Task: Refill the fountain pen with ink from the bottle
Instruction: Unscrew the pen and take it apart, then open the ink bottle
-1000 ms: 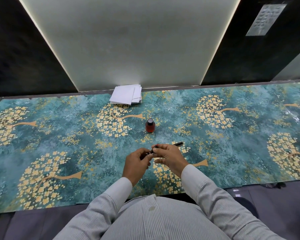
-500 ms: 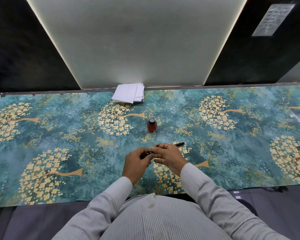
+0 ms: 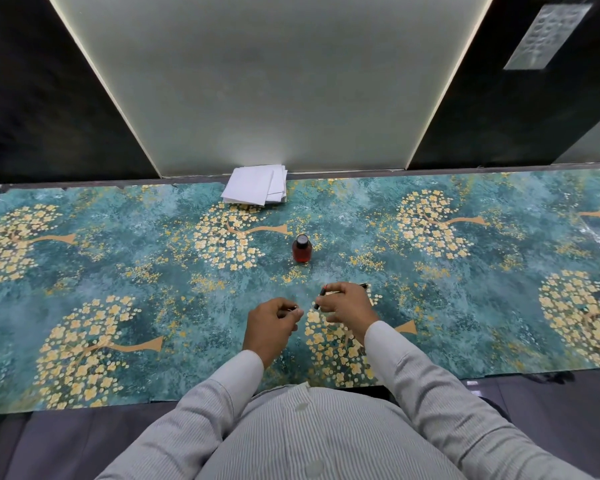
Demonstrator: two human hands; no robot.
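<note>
1. Looking down from the head camera, both hands hover close above a teal worktop (image 3: 118, 271) printed with golden trees, a narrow gap between them.
2. The right hand (image 3: 347, 306) has its fingers curled around a dark fountain pen (image 3: 319, 299); one dark end pokes out on the left past the thumb and forefinger, and a thin tip shows at the far right of the hand. Most of the barrel is hidden by the fingers.
3. The left hand (image 3: 272, 320) is loosely closed, thumb and forefinger pinched together on a small piece (image 3: 295, 308) with a glint of metal; it is too small to tell what it is.
4. The two hands do not touch.
5. The ink bottle (image 3: 302, 249), reddish with a dark cap on, stands upright on the worktop beyond the hands, apart from both.
6. A stack of white paper (image 3: 253, 185) lies further back, against the far edge beside the pale wall panel (image 3: 274, 81).
7. Striped grey sleeves (image 3: 430, 386) cover both forearms.
</note>
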